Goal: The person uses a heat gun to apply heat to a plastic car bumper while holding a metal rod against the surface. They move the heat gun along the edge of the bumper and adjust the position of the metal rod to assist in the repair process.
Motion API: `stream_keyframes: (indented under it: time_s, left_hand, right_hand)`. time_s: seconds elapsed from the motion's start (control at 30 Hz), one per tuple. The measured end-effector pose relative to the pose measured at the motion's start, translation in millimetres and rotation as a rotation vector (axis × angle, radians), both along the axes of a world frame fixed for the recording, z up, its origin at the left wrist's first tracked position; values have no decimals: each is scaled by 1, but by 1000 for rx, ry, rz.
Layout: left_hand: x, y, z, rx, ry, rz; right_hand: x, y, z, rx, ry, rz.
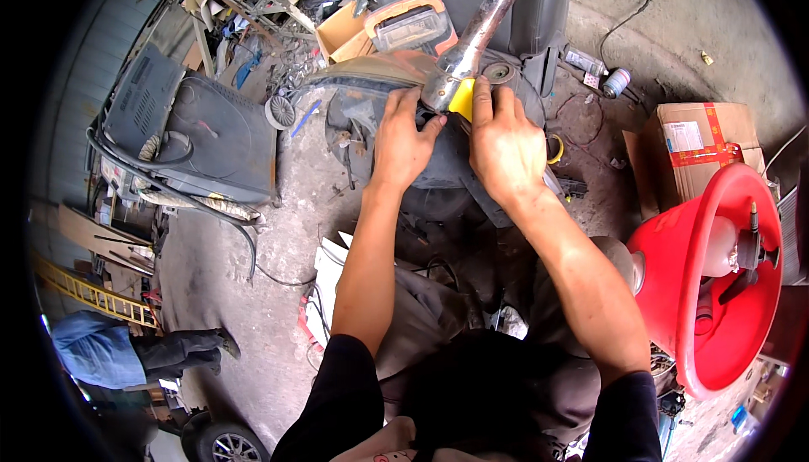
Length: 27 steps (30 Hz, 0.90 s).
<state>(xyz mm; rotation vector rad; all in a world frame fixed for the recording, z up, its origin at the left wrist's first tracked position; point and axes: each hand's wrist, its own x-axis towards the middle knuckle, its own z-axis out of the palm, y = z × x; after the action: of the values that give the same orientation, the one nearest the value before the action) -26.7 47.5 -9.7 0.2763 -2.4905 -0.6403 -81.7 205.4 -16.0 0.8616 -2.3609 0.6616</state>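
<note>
A long metal tube [477, 38], shiny and rust-stained, narrows toward its far end and lies slanted away from me over a dark, worn part [447, 154]. My left hand [406, 143] is closed at the tube's near end, its fingertips against the left side. On the other side, my right hand [509, 143] has its fingers bent and pressed together over a flat yellow piece [462, 99]. That yellow piece touches the tube's right side; its kind is unclear. The right thumb is hidden.
Ahead stands a black seat [527, 7] with an orange-trimmed case [411, 24] before it. On the right are a red tub [666, 264] and a cardboard box [704, 129]. A grey metal cabinet [223, 137] lies left. A person in blue [97, 348] is farther left.
</note>
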Motion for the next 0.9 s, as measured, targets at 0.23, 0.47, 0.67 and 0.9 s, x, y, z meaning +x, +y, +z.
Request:
stream_keyframes:
  time_s: [0.23, 0.47, 0.67, 0.9]
  left_hand:
    - [-1, 0, 0, 20, 18, -13]
    - [1, 1, 4, 30, -2, 3]
    - [1, 0, 1, 30, 2, -1]
    - [1, -1, 1, 12, 15, -8]
  right_hand:
    - [0, 2, 3, 21, 71, -28]
    - [1, 2, 4, 23, 61, -12]
    - [0, 2, 3, 26, 41, -22]
    - [1, 3, 4, 25, 26, -12]
